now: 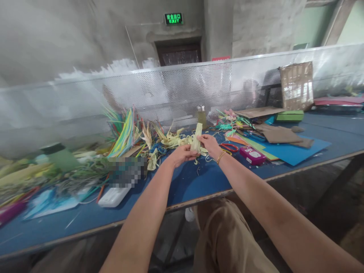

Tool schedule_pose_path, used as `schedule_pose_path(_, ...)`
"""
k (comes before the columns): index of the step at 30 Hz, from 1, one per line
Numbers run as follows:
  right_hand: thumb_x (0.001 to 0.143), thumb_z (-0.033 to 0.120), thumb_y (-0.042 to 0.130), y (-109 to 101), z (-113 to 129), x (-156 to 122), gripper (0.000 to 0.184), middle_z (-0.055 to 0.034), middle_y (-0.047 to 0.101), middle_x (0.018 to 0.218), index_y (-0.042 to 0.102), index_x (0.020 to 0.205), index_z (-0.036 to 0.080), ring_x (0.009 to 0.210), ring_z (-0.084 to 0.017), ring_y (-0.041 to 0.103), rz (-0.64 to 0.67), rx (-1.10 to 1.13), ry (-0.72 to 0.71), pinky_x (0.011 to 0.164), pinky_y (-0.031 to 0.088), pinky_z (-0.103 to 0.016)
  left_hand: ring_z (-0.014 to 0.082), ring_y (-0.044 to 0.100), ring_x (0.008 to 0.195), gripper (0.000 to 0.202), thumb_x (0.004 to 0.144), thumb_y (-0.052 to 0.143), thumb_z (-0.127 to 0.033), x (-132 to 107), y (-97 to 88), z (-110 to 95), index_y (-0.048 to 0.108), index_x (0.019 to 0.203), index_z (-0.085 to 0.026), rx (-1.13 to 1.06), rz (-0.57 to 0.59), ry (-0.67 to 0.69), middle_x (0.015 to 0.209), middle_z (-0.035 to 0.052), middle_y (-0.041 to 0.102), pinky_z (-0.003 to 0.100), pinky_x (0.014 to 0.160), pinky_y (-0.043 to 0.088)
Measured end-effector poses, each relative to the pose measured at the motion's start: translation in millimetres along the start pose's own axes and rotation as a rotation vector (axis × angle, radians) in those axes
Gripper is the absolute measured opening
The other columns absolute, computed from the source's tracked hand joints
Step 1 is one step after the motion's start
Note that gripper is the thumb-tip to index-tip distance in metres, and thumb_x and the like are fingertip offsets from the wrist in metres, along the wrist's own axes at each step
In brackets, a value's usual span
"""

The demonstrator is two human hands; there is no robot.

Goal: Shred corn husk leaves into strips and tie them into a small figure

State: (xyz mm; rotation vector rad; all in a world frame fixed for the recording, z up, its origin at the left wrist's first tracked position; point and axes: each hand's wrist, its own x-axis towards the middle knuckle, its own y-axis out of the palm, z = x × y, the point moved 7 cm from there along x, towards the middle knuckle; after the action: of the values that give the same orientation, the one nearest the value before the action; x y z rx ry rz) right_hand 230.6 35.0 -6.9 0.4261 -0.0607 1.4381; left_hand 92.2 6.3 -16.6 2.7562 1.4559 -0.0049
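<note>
Gripping a pale leaf strip (196,137) upright between them, the left hand (183,153) and right hand (209,144) pinch it above the blue table (199,182), near scattered leaf scraps (173,141).

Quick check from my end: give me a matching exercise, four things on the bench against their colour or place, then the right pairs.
Things:
1. pale leaf strip
2. small case
3. flat box
4. glass jar

Descriptions:
A. green, far right on the table, by the mesh screen
B. held upright by the left hand and right hand
C. magenta, lying just right of the right wrist
D. standing against the mesh screen, behind the hands

Pairs: 1-B, 2-C, 3-A, 4-D
</note>
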Motion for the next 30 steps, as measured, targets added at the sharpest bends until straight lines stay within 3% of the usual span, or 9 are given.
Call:
schedule_pose_path(4, 0.058, 0.044, 0.075, 7, 3, -3, 0.034, 0.0068, 0.047, 0.05, 0.057, 0.067, 0.017, 0.045, -0.006, 0.035, 0.081, -0.024, 0.011, 0.046, 0.028, -0.023, 0.0139, 0.066, 0.077, 0.037, 0.066, 0.079, -0.04, 3, -12.0, -3, 0.066, 0.092, -0.017, -0.054, -0.168, 0.051, 0.088, 0.0058, 0.069, 0.027, 0.075, 0.05)
schedule_pose_path(9, 0.057, 0.044, 0.078, 19, -5, -10, 0.038, 0.0069, 0.048, 0.053, 0.056, 0.071, 0.017, 0.047, -0.006, 0.039, 0.215, -0.062, 0.111, 0.046, 0.031, -0.021, 0.0056, 0.05, 0.048, 0.034, 0.056, 0.084, -0.032, 7, -31.4, -4, 0.063, 0.076, -0.015, -0.021, -0.35, 0.149, 0.059, -0.0034, 0.057, 0.019, 0.049, 0.039)
schedule_pose_path(13, 0.054, 0.043, 0.081, 23, -11, -11, 0.039, 0.0053, 0.052, 0.056, 0.058, 0.072, 0.017, 0.048, -0.006, 0.041, 0.288, -0.098, 0.161, 0.046, 0.032, -0.021, 0.0039, 0.043, 0.043, 0.032, 0.055, 0.083, -0.031, 6, -44.6, -7, 0.062, 0.074, -0.015, -0.032, -0.45, 0.201, 0.056, -0.0047, 0.054, 0.018, 0.043, 0.031)
schedule_pose_path(21, 0.055, 0.04, 0.079, 13, -12, -1, 0.035, 0.0058, 0.05, 0.052, 0.062, 0.075, 0.017, 0.046, -0.006, 0.037, 0.203, -0.057, 0.116, 0.045, 0.029, -0.022, 0.0053, 0.047, 0.048, 0.029, 0.058, 0.08, -0.029, 6, -49.6, -10, 0.063, 0.076, -0.014, -0.06, -0.465, 0.237, 0.06, -0.0024, 0.057, 0.018, 0.045, 0.031)
schedule_pose_path(30, 0.056, 0.039, 0.075, 5, 1, -7, 0.031, 0.0026, 0.052, 0.056, 0.062, 0.071, 0.016, 0.053, -0.008, 0.042, 0.06, -0.073, 0.059, 0.047, 0.028, -0.022, 0.0051, 0.039, 0.044, 0.018, 0.065, 0.072, -0.025, -4, -51.8, -23, 0.061, 0.074, -0.014, 0.032, -0.58, 0.314, 0.054, -0.0044, 0.053, 0.019, 0.045, 0.028)
